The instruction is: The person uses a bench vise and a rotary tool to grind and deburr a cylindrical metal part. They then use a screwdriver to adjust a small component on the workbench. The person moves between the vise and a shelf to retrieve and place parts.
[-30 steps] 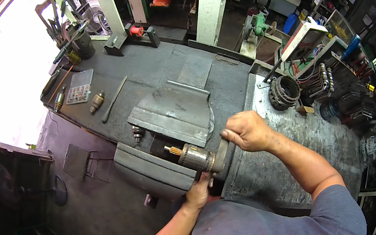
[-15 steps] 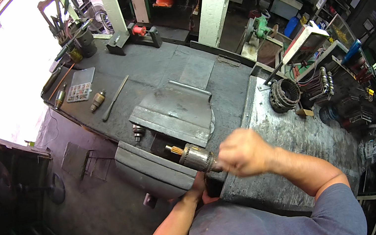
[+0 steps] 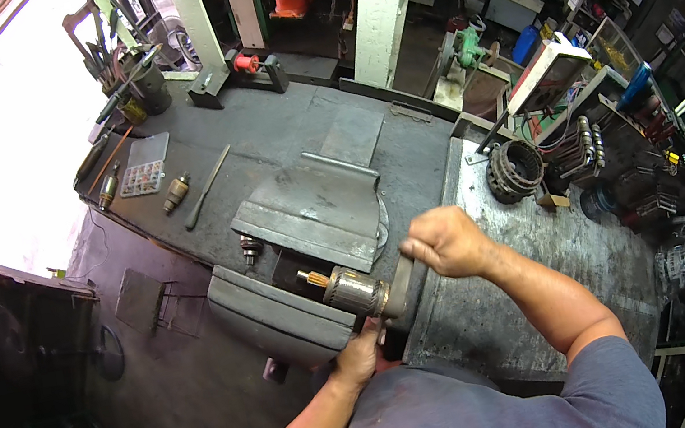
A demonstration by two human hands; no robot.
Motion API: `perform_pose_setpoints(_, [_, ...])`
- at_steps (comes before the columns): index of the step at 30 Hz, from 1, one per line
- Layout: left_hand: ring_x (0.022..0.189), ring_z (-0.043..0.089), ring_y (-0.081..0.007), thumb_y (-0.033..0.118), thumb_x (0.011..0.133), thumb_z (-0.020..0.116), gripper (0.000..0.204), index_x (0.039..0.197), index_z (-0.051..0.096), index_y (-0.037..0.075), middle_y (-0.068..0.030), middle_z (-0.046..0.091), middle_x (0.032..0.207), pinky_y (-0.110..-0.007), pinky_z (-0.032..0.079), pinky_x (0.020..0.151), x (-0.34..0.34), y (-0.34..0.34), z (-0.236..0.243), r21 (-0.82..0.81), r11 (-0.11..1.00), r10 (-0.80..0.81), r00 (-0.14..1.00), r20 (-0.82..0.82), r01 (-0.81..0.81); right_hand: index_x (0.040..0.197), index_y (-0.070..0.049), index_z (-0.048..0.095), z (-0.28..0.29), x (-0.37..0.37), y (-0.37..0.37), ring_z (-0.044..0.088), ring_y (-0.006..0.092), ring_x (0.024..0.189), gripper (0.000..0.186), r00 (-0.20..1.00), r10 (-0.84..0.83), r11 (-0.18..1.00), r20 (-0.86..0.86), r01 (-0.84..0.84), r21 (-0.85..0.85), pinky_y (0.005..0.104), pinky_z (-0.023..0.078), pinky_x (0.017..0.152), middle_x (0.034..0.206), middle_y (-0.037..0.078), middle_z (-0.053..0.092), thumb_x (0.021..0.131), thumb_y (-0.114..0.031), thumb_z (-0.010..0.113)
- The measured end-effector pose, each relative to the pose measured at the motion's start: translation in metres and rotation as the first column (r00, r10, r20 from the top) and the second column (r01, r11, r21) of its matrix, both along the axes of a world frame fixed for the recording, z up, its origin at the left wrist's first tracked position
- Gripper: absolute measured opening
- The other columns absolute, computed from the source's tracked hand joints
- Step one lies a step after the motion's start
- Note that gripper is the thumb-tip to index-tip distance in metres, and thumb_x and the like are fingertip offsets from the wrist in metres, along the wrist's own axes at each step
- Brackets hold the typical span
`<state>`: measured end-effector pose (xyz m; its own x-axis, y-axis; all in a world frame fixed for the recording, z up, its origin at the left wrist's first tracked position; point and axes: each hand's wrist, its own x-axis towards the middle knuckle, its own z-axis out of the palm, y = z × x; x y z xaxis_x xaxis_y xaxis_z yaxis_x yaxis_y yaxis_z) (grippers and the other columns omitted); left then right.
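A motor armature (image 3: 355,292) lies tilted between the jaws of a large bench vise (image 3: 314,210), its copper-coloured splined shaft pointing up and left. A grey-brown strip, apparently sandpaper (image 3: 403,284), bends around the armature's near right end. Above and to the right, my right hand (image 3: 448,243) is closed on the upper end of that strip. Just below the same end, my left hand (image 3: 359,358) is closed, thumb up, seemingly on the strip's lower end; its fingers are partly hidden. A small shafted metal part (image 3: 250,249) sits beside the vise's far jaw.
On the dark workbench lie a file (image 3: 208,187), a small drive gear (image 3: 176,193) and a compartment box (image 3: 144,166). A ring-shaped metal housing (image 3: 516,171) stands on the metal-topped table (image 3: 500,278) at right. A stool (image 3: 142,297) stands on the floor at left.
My right hand has moved slightly up and right, away from the armature, and the strip now shows stretched between them. My left hand has shifted slightly at the armature's lower side.
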<state>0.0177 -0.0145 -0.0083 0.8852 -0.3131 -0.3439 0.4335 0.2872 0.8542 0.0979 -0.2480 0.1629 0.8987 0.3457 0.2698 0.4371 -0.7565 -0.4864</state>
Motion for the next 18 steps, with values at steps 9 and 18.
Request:
perform_pose_setpoints(9, [0.087,0.062,-0.0143,0.019,0.113,0.066,0.015,0.114,0.075,0.008,-0.0028,0.070,0.101,-0.036,0.050,0.076,-0.007,0.002,0.021,0.025,0.999,0.021,0.998,0.065,-0.023,0.078,-0.009,0.065,-0.005,0.007,-0.001,0.069,0.0376,0.071,0.032,0.997,0.062,0.997,-0.053,-0.060,0.040,0.0501,0.057,0.066,0.074,0.012,0.066,0.101,-0.028,0.078])
perform_pose_setpoints(18, [0.076,0.059,-0.0121,0.021,0.113,0.068,0.017,0.108,0.075,0.007,-0.0047,0.074,0.098,-0.031,0.049,0.071,-0.005,-0.004,0.023,-0.035,0.999,0.039,0.994,0.103,-0.036,0.078,-0.009,0.065,-0.005,0.004,0.001,0.070,0.0376,0.074,0.033,0.977,0.214,0.975,0.021,-0.215,0.058,0.0486,0.058,0.069,0.076,0.013,0.066,0.103,-0.029,0.076])
